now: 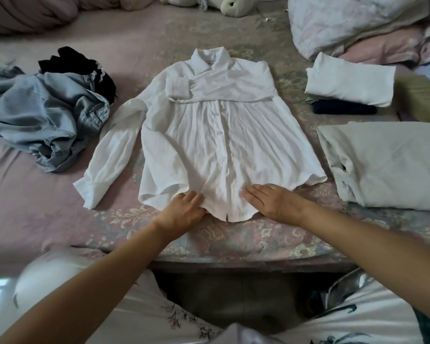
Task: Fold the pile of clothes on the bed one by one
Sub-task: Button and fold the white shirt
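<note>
A white button-up shirt point(216, 135) lies flat, front up, in the middle of the bed, collar away from me. Its right sleeve is folded across the chest; the other sleeve point(107, 165) stretches out to the lower left. My left hand point(184, 209) rests on the hem left of the button line, fingers bent into the cloth. My right hand point(271, 202) lies flat, palm down, on the hem to the right. The unfolded pile at left holds a light denim garment point(42, 117) and a black garment point(77, 63).
Folded pieces sit at right: a white one point(348, 80) on a dark one point(343, 110), and a large pale grey-green one point(382, 165). Pillows point(358, 23) and a plush toy point(231, 6) lie at the back. The bed edge point(233, 259) runs just under my forearms.
</note>
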`<state>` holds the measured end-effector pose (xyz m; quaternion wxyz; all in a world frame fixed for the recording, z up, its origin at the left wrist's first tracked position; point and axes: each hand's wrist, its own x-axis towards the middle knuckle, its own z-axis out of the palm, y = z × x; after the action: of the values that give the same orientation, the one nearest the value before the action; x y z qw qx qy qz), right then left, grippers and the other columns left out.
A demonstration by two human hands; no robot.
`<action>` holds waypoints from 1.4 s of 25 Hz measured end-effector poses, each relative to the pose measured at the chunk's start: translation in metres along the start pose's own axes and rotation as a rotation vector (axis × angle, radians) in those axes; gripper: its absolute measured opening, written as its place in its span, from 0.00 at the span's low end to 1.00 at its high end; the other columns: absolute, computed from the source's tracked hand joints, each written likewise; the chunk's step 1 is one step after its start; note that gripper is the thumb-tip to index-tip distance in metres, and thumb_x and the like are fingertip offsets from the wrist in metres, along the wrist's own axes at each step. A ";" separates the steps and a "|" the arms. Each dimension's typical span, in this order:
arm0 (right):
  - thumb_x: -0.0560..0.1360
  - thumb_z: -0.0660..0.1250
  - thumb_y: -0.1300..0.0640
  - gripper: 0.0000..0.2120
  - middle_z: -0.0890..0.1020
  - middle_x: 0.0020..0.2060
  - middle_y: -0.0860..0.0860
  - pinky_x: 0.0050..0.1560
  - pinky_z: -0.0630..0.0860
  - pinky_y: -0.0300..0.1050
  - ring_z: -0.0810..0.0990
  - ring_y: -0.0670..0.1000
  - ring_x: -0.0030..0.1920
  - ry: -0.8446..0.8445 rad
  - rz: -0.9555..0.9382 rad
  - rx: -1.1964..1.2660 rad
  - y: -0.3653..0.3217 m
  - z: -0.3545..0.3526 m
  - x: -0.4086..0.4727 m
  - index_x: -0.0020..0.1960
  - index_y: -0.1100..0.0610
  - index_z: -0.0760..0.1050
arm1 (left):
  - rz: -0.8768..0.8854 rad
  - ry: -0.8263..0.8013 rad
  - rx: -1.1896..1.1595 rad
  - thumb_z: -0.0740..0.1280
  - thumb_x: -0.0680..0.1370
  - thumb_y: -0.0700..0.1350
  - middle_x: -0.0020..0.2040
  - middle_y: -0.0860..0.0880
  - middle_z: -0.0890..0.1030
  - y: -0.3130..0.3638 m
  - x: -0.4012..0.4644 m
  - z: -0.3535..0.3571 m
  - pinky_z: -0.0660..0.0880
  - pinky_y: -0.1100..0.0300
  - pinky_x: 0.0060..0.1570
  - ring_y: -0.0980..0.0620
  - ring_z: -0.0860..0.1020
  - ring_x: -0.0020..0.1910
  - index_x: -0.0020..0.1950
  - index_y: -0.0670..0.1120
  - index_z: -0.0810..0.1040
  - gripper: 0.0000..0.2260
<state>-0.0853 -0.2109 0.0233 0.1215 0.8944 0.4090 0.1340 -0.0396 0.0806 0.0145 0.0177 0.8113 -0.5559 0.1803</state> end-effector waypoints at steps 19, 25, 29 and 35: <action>0.76 0.52 0.45 0.28 0.72 0.68 0.58 0.68 0.60 0.61 0.70 0.58 0.68 -0.134 0.238 0.163 -0.074 0.010 0.088 0.71 0.57 0.66 | -0.478 -0.093 0.179 0.69 0.66 0.45 0.35 0.41 0.77 -0.068 -0.052 -0.012 0.74 0.56 0.25 0.42 0.77 0.29 0.59 0.34 0.71 0.25; 0.81 0.48 0.44 0.23 0.74 0.66 0.57 0.67 0.59 0.58 0.72 0.57 0.67 -0.024 0.025 0.169 -0.061 0.008 0.076 0.67 0.51 0.73 | -0.569 -0.097 0.200 0.74 0.60 0.40 0.30 0.45 0.75 -0.066 -0.106 -0.030 0.69 0.60 0.20 0.44 0.75 0.23 0.40 0.40 0.80 0.11; 0.81 0.40 0.40 0.32 0.78 0.62 0.57 0.67 0.64 0.57 0.74 0.58 0.65 0.001 0.218 0.356 -0.057 -0.007 0.130 0.62 0.55 0.78 | -0.573 -0.027 0.023 0.59 0.74 0.51 0.36 0.45 0.77 -0.086 -0.126 -0.046 0.73 0.55 0.28 0.43 0.76 0.33 0.42 0.42 0.81 0.15; 0.77 0.41 0.33 0.31 0.34 0.76 0.50 0.72 0.38 0.65 0.31 0.54 0.75 -0.579 0.392 0.460 -0.077 -0.005 0.218 0.76 0.41 0.35 | -1.450 -0.308 -0.295 0.69 0.74 0.55 0.64 0.39 0.69 -0.141 -0.108 -0.037 0.65 0.46 0.62 0.38 0.68 0.64 0.63 0.38 0.71 0.27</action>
<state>-0.0036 0.0052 0.0331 0.0007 0.9598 0.1994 -0.1974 0.0446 0.2397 0.0394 0.1623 0.9790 0.1025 -0.0682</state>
